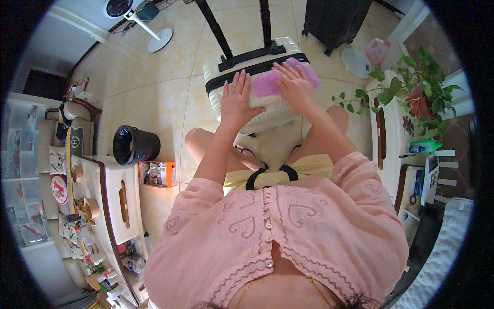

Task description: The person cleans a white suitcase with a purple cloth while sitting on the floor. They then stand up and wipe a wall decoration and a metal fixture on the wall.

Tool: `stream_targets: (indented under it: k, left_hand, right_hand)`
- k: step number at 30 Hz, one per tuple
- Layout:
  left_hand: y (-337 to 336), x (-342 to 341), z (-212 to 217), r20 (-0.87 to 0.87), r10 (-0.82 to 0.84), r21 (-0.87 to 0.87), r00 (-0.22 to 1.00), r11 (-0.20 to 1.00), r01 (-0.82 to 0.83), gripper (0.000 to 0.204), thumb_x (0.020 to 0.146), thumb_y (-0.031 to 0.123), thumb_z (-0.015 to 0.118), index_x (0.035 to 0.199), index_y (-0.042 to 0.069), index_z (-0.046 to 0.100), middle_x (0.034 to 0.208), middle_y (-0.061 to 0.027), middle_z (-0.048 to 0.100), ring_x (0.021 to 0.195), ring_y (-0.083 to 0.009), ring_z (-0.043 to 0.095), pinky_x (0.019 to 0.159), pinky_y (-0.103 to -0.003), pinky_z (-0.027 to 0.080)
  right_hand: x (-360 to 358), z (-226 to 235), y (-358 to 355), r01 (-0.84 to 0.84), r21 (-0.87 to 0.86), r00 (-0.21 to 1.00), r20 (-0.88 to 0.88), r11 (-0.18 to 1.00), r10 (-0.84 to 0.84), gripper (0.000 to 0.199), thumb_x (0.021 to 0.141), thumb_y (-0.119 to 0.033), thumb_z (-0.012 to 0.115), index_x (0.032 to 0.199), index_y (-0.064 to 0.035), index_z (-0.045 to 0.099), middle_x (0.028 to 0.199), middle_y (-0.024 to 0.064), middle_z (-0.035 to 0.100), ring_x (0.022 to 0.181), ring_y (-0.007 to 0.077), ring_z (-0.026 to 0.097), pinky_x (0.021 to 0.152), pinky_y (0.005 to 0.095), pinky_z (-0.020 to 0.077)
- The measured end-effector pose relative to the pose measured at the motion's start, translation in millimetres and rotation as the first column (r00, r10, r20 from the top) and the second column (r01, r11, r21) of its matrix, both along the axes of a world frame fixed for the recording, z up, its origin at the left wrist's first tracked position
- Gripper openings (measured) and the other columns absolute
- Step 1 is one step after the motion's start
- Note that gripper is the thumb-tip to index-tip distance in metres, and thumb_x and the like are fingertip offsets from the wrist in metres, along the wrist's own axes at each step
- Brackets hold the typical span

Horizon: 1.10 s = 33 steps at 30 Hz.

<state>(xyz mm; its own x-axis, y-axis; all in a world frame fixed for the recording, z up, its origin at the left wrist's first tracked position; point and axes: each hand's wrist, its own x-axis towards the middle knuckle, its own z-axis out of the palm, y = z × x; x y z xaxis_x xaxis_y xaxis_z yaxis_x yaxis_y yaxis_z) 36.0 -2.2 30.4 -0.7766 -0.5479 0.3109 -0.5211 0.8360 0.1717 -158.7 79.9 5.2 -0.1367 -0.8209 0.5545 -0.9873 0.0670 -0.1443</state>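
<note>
Bin (pixel 135 145), black-lined, off to the left on the tile. Left hand (pixel 237 100) spread flat, fingers released, pressed to the white suitcase (pixel 267 110) to steady it. Right hand (pixel 293 82) spread flat on the purple cloth (pixel 270 83), pinning it to the case top for wiping.

- The floor (pixel 154 98) is laid with large glossy cream tiles, lit evenly by daylight.
- A white pedestal fan (pixel 149 28) is set at the upper left.
- A black waste bin (pixel 135 145) lined with a black bag is placed beside a long white low table (pixel 116 201), cluttered along its left edge.
- An orange box (pixel 158 174) is seen just beside that table.
- A dark suitcase (pixel 334 20) is stood at the top.
- A leafy green houseplant (pixel 411 85) is kept at the right, by a white cabinet (pixel 393 139).
</note>
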Motion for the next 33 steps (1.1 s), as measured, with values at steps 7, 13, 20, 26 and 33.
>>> stream_targets:
  k: [7, 13, 20, 26, 33]
  left_hand:
    - [17.8, -5.0, -2.8, 0.05, 0.015, -0.03, 0.999, 0.999, -0.014, 0.105, 0.058, 0.044, 0.078, 0.139, 0.002, 0.028, 0.147, -0.0149, 0.024, 0.136, -0.0287, 0.023, 0.11, -0.048, 0.018]
    - [14.5, -21.7, -9.7, 0.011, 0.073, -0.079, 0.997, 0.994, -0.072, 0.104, 0.057, 0.045, 0.078, 0.138, -0.001, 0.03, 0.146, -0.0167, 0.026, 0.136, -0.0285, 0.024, 0.109, -0.049, 0.017]
    - [24.9, -24.4, -10.5, 0.068, -0.029, -0.081, 0.997, 0.996, 0.034, 0.088, 0.067, 0.032, 0.075, 0.135, -0.003, 0.032, 0.145, -0.0191, 0.027, 0.135, -0.031, 0.025, 0.108, -0.049, 0.023]
    - [36.0, -24.9, -12.1, 0.11, -0.081, -0.022, 0.991, 0.996, 0.083, 0.083, 0.074, 0.026, 0.07, 0.138, -0.003, 0.026, 0.145, -0.0208, 0.026, 0.135, -0.0319, 0.025, 0.108, -0.048, 0.024]
    - [43.3, -28.7, -11.7, 0.081, -0.027, -0.028, 0.996, 0.999, 0.029, 0.085, 0.071, 0.024, 0.071, 0.138, -0.002, 0.026, 0.144, -0.0205, 0.027, 0.135, -0.0315, 0.024, 0.109, -0.044, 0.023]
  right_hand:
    - [-44.6, -21.7, 18.7, 0.271, 0.021, 0.947, 0.176, 0.962, -0.27, 0.04, 0.091, -0.028, 0.045, 0.13, -0.021, 0.048, 0.141, 0.0009, 0.04, 0.125, 0.0294, 0.042, 0.105, 0.0541, 0.0219]
    - [44.7, -13.6, 3.2, 0.382, 0.06, 0.903, 0.19, 0.922, -0.386, 0.042, 0.094, -0.031, 0.041, 0.134, -0.0183, 0.044, 0.147, 0.0042, 0.029, 0.135, 0.0321, 0.024, 0.105, 0.0614, 0.0107]
    - [32.0, -31.1, 6.8, 0.273, -0.133, 0.893, 0.405, 0.953, -0.199, 0.045, 0.096, -0.025, 0.037, 0.137, -0.0076, 0.037, 0.149, 0.0099, 0.023, 0.137, 0.0349, 0.016, 0.109, 0.0532, 0.0119]
    - [-14.0, -34.4, -2.6, 0.348, -0.237, 0.84, 0.509, 0.907, -0.19, 0.047, 0.096, -0.023, 0.036, 0.135, 0.0043, 0.034, 0.148, 0.0219, 0.018, 0.134, 0.0451, 0.013, 0.111, 0.0474, 0.0132]
    - [33.0, -24.6, -10.0, 0.426, 0.25, 0.893, 0.039, 0.87, -0.449, 0.051, 0.095, -0.023, 0.038, 0.135, 0.0074, 0.031, 0.145, 0.0291, 0.016, 0.132, 0.0513, 0.01, 0.11, 0.0513, 0.0107]
